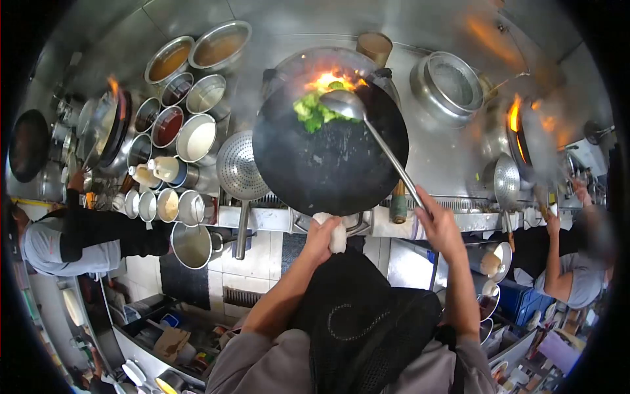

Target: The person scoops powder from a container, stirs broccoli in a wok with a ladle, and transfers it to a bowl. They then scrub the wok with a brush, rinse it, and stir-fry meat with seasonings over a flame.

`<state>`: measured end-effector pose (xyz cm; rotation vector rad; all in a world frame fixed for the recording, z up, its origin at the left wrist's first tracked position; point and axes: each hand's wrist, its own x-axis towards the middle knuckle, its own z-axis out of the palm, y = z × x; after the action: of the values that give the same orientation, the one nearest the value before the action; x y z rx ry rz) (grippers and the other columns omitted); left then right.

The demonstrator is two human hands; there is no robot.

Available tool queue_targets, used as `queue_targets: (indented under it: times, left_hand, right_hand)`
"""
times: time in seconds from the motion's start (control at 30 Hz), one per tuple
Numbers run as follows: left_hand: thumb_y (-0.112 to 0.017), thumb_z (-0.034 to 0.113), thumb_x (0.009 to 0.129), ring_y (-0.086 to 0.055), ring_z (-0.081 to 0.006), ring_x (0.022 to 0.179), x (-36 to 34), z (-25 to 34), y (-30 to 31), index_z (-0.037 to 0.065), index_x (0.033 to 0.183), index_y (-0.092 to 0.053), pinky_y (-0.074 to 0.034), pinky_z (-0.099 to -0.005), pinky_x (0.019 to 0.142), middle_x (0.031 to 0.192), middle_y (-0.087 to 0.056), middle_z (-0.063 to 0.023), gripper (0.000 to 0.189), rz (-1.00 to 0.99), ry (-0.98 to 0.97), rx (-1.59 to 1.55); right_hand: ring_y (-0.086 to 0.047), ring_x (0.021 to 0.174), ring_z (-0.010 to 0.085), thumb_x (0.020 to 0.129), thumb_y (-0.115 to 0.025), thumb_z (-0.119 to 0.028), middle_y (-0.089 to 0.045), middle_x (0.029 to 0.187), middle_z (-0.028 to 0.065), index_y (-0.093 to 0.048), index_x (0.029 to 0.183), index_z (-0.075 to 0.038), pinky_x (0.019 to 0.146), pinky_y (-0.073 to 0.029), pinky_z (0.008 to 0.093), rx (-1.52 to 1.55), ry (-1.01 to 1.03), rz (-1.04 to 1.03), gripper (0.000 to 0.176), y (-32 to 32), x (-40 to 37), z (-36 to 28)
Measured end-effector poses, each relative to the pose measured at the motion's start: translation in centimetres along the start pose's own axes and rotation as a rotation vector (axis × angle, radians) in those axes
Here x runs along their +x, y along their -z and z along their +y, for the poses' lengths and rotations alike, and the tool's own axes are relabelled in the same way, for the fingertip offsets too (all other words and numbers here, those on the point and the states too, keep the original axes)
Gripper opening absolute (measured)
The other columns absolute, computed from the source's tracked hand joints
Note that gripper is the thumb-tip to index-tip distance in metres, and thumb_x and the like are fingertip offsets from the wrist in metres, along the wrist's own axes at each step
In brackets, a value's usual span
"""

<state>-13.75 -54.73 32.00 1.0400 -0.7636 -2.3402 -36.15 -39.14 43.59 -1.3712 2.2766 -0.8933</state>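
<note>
A large black wok (328, 164) is tilted over the burner, with flames (331, 80) at its far rim. My left hand (321, 241) grips its handle, which is wrapped in a white cloth (338, 238). In my right hand (441, 223) is the long handle of a metal ladle (344, 104). The ladle's bowl is at the far side of the wok, over pieces of green vegetable (315, 113) that look like broccoli. Part of the vegetable is hidden behind the bowl.
Left of the wok lies a perforated strainer (244, 164). Beyond it stand several metal pots of sauces and seasonings, one with white contents (197, 139). A lidded pot (449, 85) stands at the right. Co-workers (65, 243) (571, 262) stand at burning stoves on both sides.
</note>
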Motion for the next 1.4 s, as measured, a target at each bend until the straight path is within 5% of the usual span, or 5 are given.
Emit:
queue_targets:
  times: [0.4, 0.47, 0.57, 0.8, 1.4]
  left_hand:
    - [-0.06, 0.01, 0.092, -0.065, -0.0186, 0.087, -1.2, 5.3, -3.4, 0.006, 0.113, -0.053, -0.058, -0.0385, 0.071, 0.098, -0.062, -0.0069, 0.023, -0.001, -0.105, -0.021]
    - [-0.061, 0.001, 0.088, -0.06, -0.0178, 0.099, -0.6, 2.7, -1.4, 0.005, 0.137, -0.029, -0.051, -0.035, 0.088, 0.119, -0.054, -0.0117, 0.059, -0.127, -0.339, 0.134]
    - [-0.059, -0.002, 0.088, -0.058, -0.018, 0.101, -1.2, 3.9, -1.5, 0.003, 0.14, -0.021, -0.051, -0.0343, 0.086, 0.125, -0.05, -0.0137, 0.065, -0.12, -0.538, 0.316]
    - [-0.052, 0.0, 0.088, -0.066, -0.0213, 0.076, -2.5, 4.7, 2.1, 0.001, 0.111, -0.048, -0.057, -0.0359, 0.063, 0.093, -0.062, -0.012, 0.024, -0.069, -0.095, 0.104]
    - [-0.059, 0.012, 0.092, -0.067, -0.0245, 0.081, 1.7, 9.5, 3.4, 0.002, 0.105, -0.056, -0.06, -0.0374, 0.065, 0.097, -0.064, -0.0136, 0.017, -0.107, 0.161, -0.069]
  right_hand:
    - [-0.066, 0.078, 0.045, 0.097, -0.055, -0.01, -0.065, 0.089, 0.0308, -0.035, 0.149, -0.009, 0.067, -0.052, 0.0456, -0.064, -0.083, 0.388, 0.055, -1.8, 1.7, -8.4]
    - [-0.057, 0.054, 0.0246, 0.1, -0.05, -0.01, -0.056, 0.068, 0.0215, -0.029, 0.152, -0.008, 0.055, -0.049, 0.0423, -0.223, -0.041, 0.388, 0.057, -6.1, 2.7, -5.0]
    - [-0.052, 0.046, 0.0145, 0.102, -0.046, -0.02, -0.051, 0.06, 0.0046, -0.029, 0.152, -0.011, 0.042, -0.047, 0.0344, 0.373, -0.279, 0.154, 0.053, -11.1, 3.2, -5.8]
    - [-0.047, 0.047, 0.0086, 0.102, -0.052, -0.026, -0.054, 0.07, 0.0043, -0.037, 0.145, -0.012, 0.04, -0.043, 0.026, 1.308, -0.71, -0.164, 0.048, -8.2, 4.8, -11.4]
    - [-0.042, 0.046, 0.007, 0.099, -0.057, -0.022, -0.052, 0.072, 0.0031, -0.035, 0.149, -0.006, 0.039, -0.038, 0.0231, 1.015, -0.782, -0.145, 0.057, -1.1, -0.3, -13.5]
